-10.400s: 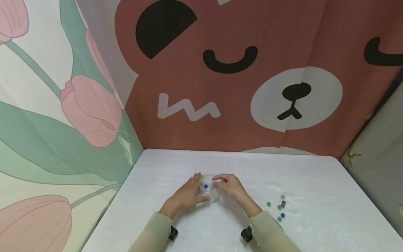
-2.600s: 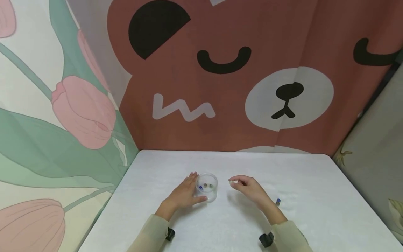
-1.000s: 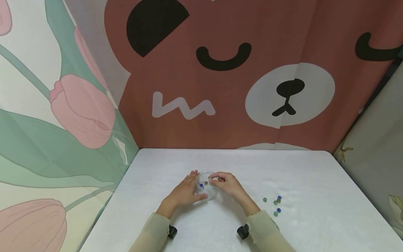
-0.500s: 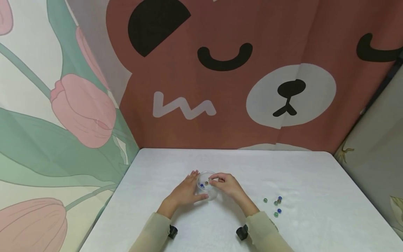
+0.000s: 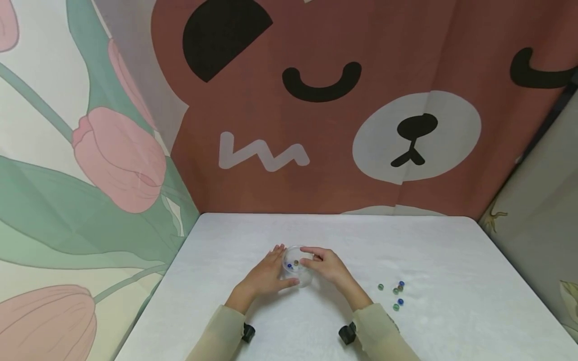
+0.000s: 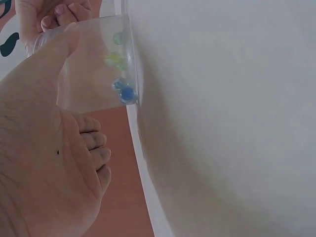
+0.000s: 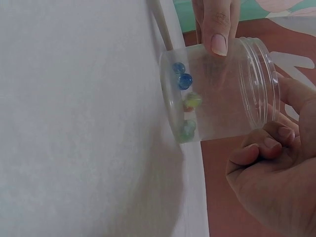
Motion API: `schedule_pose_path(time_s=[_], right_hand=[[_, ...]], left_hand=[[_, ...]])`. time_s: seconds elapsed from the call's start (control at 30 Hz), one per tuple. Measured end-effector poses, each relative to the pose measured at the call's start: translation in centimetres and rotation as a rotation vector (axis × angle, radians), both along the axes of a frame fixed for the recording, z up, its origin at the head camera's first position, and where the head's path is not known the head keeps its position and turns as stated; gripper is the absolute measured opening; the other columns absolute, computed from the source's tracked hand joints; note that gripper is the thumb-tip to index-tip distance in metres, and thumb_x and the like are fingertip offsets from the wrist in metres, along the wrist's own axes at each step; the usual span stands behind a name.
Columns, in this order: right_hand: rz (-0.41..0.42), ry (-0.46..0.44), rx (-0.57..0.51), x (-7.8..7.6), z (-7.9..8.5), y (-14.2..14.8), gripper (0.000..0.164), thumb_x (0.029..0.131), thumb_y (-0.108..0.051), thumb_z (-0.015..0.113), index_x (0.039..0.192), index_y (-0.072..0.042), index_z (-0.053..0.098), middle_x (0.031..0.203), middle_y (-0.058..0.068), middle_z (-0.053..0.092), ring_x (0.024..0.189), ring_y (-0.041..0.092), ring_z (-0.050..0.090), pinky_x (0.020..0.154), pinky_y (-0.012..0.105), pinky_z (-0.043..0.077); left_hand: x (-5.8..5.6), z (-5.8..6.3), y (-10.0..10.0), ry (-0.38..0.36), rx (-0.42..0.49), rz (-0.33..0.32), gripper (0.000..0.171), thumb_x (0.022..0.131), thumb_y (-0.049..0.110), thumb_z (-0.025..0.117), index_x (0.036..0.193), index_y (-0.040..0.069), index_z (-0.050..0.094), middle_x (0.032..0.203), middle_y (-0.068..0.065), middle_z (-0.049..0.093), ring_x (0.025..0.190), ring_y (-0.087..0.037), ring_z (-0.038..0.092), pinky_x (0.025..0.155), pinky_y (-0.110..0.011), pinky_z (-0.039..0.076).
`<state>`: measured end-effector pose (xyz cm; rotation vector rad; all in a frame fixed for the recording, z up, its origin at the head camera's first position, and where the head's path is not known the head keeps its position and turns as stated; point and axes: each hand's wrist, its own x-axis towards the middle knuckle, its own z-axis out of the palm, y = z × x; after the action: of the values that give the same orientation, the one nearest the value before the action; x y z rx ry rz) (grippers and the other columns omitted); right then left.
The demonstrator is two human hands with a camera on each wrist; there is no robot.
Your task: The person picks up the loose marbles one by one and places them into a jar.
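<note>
One tulip-printed cloth (image 5: 119, 160) hangs at far left, beyond the left hand (image 5: 265, 275). A black wrist device (image 5: 248, 333) is strapped below this hand, which grips the clear jar (image 5: 304, 279) from the side: the thumb is clamped against the near wall, the fingers extend along the far left side. The jar stands upright on the white table (image 5: 244, 230), between the two hands. Near its base, below the left thumb, are two blue marbles (image 7: 185, 81), a blurred yellowish marble (image 7: 193, 100) and a green marble (image 7: 187, 130). Behind the grip hangs a brown bear-face cloth (image 5: 334, 175). Just right of the left hand, the right hand (image 5: 331, 265) is at the jar's mouth, forefinger and thumb apart, the other fingers curled toward the palm; whether its fingertips touch the rim cannot be told. Farther right, apart from this hand, lie six loose marbles on the table: three green pieces (image 5: 396, 307), two blue pieces (image 5: 400, 302) and one brown piece (image 5: 400, 289), several touching or nearly so.
</note>
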<state>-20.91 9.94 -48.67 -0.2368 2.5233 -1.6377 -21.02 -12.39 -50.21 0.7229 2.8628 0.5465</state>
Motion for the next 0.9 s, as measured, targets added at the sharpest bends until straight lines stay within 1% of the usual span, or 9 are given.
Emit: schedule_pose_path(time_s=[0.27, 0.37, 0.5, 0.57, 0.73, 0.9], right_hand=[[0.006, 0.007, -0.014, 0.2, 0.0, 0.1, 0.035, 0.093, -0.026, 0.075, 0.126, -0.015, 0.073, 0.063, -0.005, 0.039, 0.058, 0.012, 0.034, 0.05, 0.022, 0.029], [0.014, 0.007, -0.008, 0.4, 0.1, 0.4, 0.037, 0.093, -0.032, 0.075, 0.127, -0.017, 0.072, 0.064, -0.004, 0.04, 0.059, 0.012, 0.035, 0.05, 0.023, 0.03], [0.016, -0.006, -0.001, 0.7, 0.2, 1.0, 0.042, 0.091, -0.041, 0.075, 0.128, -0.021, 0.072, 0.066, -0.004, 0.044, 0.06, 0.012, 0.037, 0.05, 0.023, 0.031], [0.014, -0.007, -0.001, 0.8, 0.2, 1.4, 0.041, 0.091, -0.04, 0.075, 0.128, -0.022, 0.072, 0.066, -0.004, 0.045, 0.059, 0.012, 0.037, 0.05, 0.022, 0.031], [0.01, 0.006, 0.004, 0.9, 0.2, 2.3, 0.035, 0.094, -0.03, 0.074, 0.128, -0.021, 0.072, 0.066, -0.004, 0.045, 0.059, 0.012, 0.037, 0.05, 0.023, 0.032], [0.005, 0.002, 0.045, 1.0, 0.3, 3.5, 0.037, 0.093, -0.03, 0.075, 0.129, -0.021, 0.07, 0.067, -0.003, 0.046, 0.061, 0.012, 0.04, 0.052, 0.023, 0.033]], left_hand=[[0.0, 0.2, 0.0, 0.009, -0.017, -0.003, 0.107, 0.089, 0.073, 0.057, 0.159, 0.0, 0.025, 0.168, -0.013, 0.019, 0.156, -0.026, 0.014, 0.128, -0.041, 0.018], [0.1, 0.2, 0.0, 0.004, -0.008, 0.0, 0.107, 0.089, 0.073, 0.058, 0.159, -0.001, 0.025, 0.168, -0.014, 0.019, 0.156, -0.027, 0.014, 0.128, -0.042, 0.018], [0.0, 0.0, 0.0, 0.005, -0.008, 0.005, 0.107, 0.088, 0.073, 0.059, 0.159, 0.0, 0.025, 0.168, -0.014, 0.02, 0.156, -0.027, 0.015, 0.128, -0.043, 0.018], [0.0, -0.1, 0.0, 0.006, -0.009, 0.008, 0.107, 0.088, 0.073, 0.059, 0.159, 0.0, 0.025, 0.168, -0.014, 0.02, 0.156, -0.027, 0.015, 0.128, -0.043, 0.018], [0.0, -0.2, 0.1, -0.002, -0.001, 0.022, 0.107, 0.087, 0.072, 0.061, 0.16, 0.002, 0.025, 0.168, -0.012, 0.02, 0.156, -0.027, 0.015, 0.128, -0.042, 0.018], [0.0, -0.1, 0.2, -0.015, -0.003, 0.033, 0.107, 0.087, 0.073, 0.06, 0.16, 0.003, 0.025, 0.168, -0.011, 0.02, 0.156, -0.026, 0.015, 0.128, -0.042, 0.018]])
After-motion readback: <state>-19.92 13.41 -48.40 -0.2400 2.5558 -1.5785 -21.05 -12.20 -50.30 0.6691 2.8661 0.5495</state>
